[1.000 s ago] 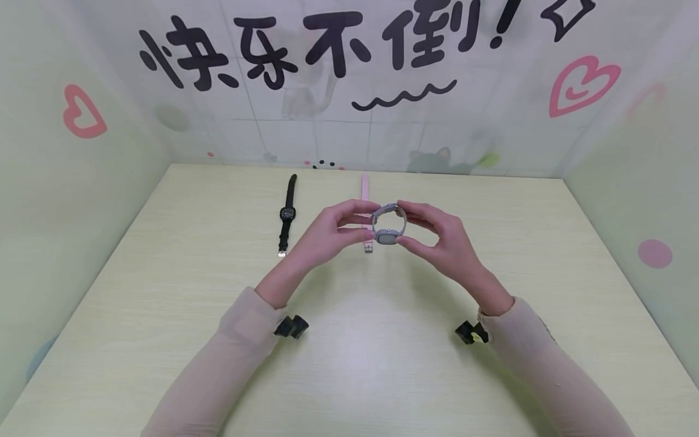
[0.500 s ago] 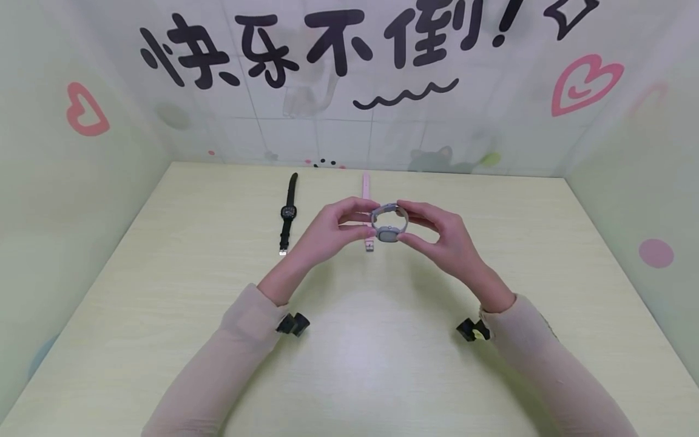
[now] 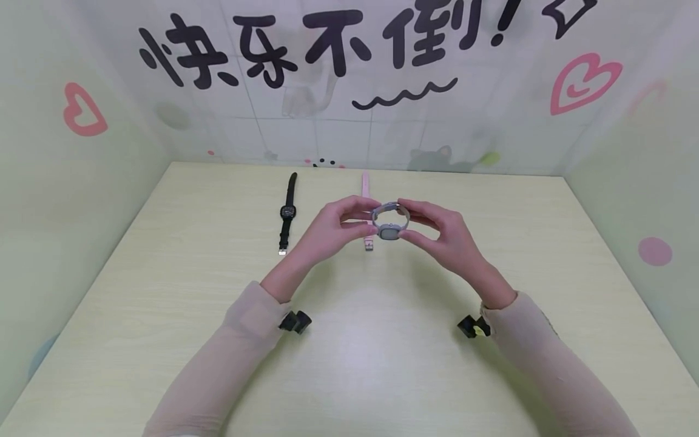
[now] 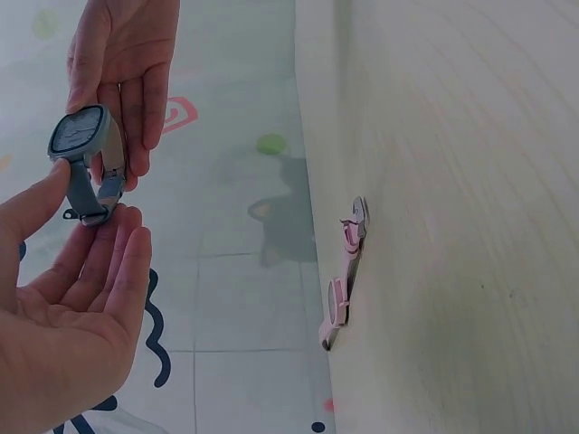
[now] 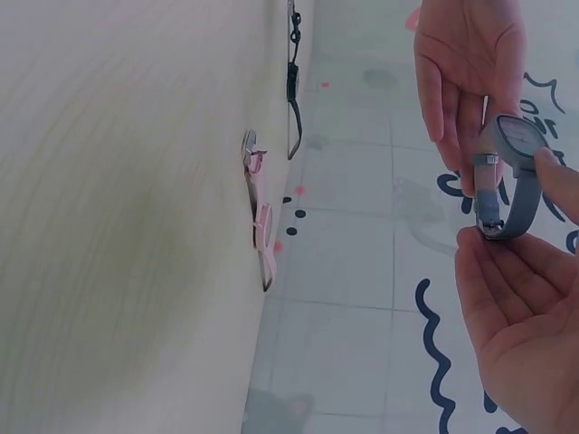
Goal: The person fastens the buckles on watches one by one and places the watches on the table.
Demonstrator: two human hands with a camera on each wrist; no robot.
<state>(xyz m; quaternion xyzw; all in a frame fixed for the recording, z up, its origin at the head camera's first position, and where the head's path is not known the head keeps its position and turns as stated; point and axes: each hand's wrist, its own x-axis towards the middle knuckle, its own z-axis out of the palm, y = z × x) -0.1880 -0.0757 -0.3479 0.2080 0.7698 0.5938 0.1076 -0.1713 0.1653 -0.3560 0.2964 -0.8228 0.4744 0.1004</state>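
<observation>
Between both hands a grey-blue wristwatch [image 3: 390, 232] is held up above the table, its strap closed into a loop. My left hand [image 3: 340, 229] pinches the loop's left side, thumb by the watch case and fingers at the strap behind. From the other side my right hand [image 3: 445, 237] pinches it the same way. In the left wrist view the dial of the watch [image 4: 79, 133] faces up and the buckle is on the far side of the loop. Behind my left fingers lies a pink watch [image 3: 368, 243], partly hidden by the hand.
A black watch [image 3: 287, 212] lies stretched out on the pale wooden table [image 3: 360, 352], left of the pink one. A printed cloth backdrop [image 3: 338, 133] stands along the table's back edge and both sides.
Both hands keep their hold on the grey-blue watch. It has risen very slightly in the head view; the black and pink watches lie as before.
</observation>
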